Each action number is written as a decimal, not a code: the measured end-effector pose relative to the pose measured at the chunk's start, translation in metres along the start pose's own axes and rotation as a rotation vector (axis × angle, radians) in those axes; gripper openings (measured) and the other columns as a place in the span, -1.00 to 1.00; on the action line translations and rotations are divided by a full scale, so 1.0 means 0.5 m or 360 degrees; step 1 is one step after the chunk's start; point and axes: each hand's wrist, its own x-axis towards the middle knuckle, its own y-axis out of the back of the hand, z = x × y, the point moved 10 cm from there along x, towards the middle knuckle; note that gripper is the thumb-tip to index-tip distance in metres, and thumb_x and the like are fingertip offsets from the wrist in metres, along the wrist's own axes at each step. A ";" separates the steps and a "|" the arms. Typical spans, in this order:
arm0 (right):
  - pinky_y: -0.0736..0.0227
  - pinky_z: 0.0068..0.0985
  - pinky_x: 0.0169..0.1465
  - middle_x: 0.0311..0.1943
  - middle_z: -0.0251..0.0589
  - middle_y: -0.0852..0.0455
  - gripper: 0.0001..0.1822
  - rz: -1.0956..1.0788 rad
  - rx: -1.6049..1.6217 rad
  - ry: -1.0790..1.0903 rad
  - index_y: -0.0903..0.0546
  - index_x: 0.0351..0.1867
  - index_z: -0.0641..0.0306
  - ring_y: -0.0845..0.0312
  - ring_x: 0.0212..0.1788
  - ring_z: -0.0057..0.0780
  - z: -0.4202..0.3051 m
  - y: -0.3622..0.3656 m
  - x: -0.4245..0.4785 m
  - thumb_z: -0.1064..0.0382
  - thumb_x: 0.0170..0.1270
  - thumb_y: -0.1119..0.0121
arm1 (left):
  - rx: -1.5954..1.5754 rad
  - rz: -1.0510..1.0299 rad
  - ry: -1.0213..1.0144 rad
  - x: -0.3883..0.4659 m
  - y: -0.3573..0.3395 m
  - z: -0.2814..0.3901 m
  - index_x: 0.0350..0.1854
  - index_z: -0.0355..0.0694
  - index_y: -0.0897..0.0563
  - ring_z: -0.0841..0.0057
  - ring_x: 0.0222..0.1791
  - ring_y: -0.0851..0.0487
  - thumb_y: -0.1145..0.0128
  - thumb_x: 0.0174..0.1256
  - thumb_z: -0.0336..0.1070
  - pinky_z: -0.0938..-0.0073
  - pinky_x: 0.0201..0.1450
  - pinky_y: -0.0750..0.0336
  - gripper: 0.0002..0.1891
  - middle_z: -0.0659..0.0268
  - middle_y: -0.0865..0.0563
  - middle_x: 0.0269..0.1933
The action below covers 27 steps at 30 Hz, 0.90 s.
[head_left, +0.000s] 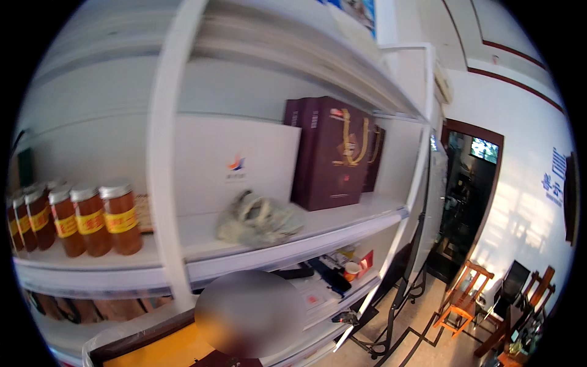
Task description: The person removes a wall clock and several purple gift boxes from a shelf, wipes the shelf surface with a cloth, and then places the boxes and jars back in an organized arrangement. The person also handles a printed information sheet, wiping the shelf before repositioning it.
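Observation:
Neither of my hands is in view. Before me stands a white metal shelving unit (293, 259). On its middle shelf, to the left, are several jars (120, 225) of amber contents with silver lids and yellow labels. Right of the upright, a white box or bag (202, 160) with a small logo leans at the back. A crumpled plastic bag (261, 220) lies in front of it. Dark maroon gift bags (321, 160) with gold cord handles stand farther right. On the shelf below are a paper cup (351, 270) and dark items. A blurred oval hides part of the lower middle.
A framed or boxed yellow panel (160, 346) under clear plastic is at the bottom left. A black wheeled metal frame (392, 316) stands on the floor past the shelves. Wooden chairs (464, 298) are at the right, near a dark doorway (467, 197).

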 end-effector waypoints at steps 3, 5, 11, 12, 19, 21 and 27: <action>-0.59 -0.37 -0.35 -0.01 0.02 -0.65 -0.61 0.0300 0.0048 0.0114 -0.58 0.13 0.29 -0.71 -0.28 -0.12 0.011 0.166 -0.003 0.28 0.29 -0.31 | -0.0043 -0.0163 -0.0118 -0.007 -0.186 0.108 0.33 -0.36 -0.38 0.32 0.14 -0.54 -0.19 0.35 -0.30 0.28 0.20 -0.47 -0.46 0.13 -0.55 0.20; -0.48 -0.33 -0.43 -0.25 -0.02 -0.64 -0.67 0.0289 -0.0205 0.0060 -0.60 0.02 0.32 -0.65 -0.41 -0.12 0.052 0.266 -0.021 0.27 0.27 -0.33 | -0.0078 -0.0281 -0.0190 -0.022 -0.321 0.176 0.33 -0.36 -0.39 0.31 0.15 -0.54 -0.15 0.40 -0.27 0.27 0.21 -0.46 -0.49 0.12 -0.55 0.22; -0.47 -0.35 -0.40 -0.40 0.00 -0.61 -0.79 0.0839 -0.0547 0.0223 -0.61 -0.14 0.34 -0.63 -0.43 -0.06 0.130 0.617 -0.072 0.30 0.26 -0.33 | 0.0002 -0.0807 -0.0627 -0.102 -0.734 0.319 0.38 -0.35 -0.34 0.30 0.23 -0.48 -0.07 0.49 -0.26 0.26 0.28 -0.41 -0.50 0.13 -0.49 0.29; -0.49 -0.35 -0.36 -0.35 0.02 -0.64 -0.76 0.0935 -0.0492 0.0315 -0.61 -0.08 0.33 -0.65 -0.38 -0.04 0.147 0.683 -0.071 0.30 0.27 -0.32 | 0.0095 -0.0943 -0.0730 -0.116 -0.815 0.340 0.42 -0.34 -0.30 0.31 0.25 -0.45 -0.07 0.49 -0.28 0.27 0.30 -0.39 -0.48 0.15 -0.47 0.32; -0.43 -0.28 -0.39 -0.49 0.01 -0.60 -0.72 0.0943 -0.0440 0.0087 -0.61 -0.10 0.28 -0.58 -0.48 -0.09 0.345 1.113 0.107 0.10 0.38 -0.24 | -0.0294 -0.0867 -0.0842 -0.148 -1.358 0.550 0.41 -0.25 -0.31 0.46 0.10 -0.56 -0.13 0.45 -0.26 0.37 0.13 -0.50 -0.46 0.22 -0.55 0.21; -0.45 -0.27 -0.37 -0.47 0.04 -0.66 -0.67 0.1069 -0.0446 0.0214 -0.60 -0.10 0.35 -0.63 -0.44 -0.09 0.394 1.226 0.162 0.06 0.42 -0.18 | -0.0466 -0.1074 -0.0876 -0.123 -1.526 0.581 0.44 -0.38 -0.27 0.49 0.28 -0.43 -0.20 0.43 -0.24 0.43 0.36 -0.28 -0.37 0.19 -0.50 0.30; -0.48 -0.25 -0.26 -0.35 0.12 -0.71 -0.65 0.1122 -0.0452 0.0162 -0.59 -0.13 0.43 -0.67 -0.35 -0.04 0.474 1.366 0.267 0.08 0.44 -0.14 | -0.0246 -0.1075 -0.1043 -0.076 -1.736 0.645 0.41 -0.29 -0.37 0.56 0.22 -0.48 -0.04 0.54 -0.14 0.49 0.29 -0.37 -0.49 0.23 -0.55 0.25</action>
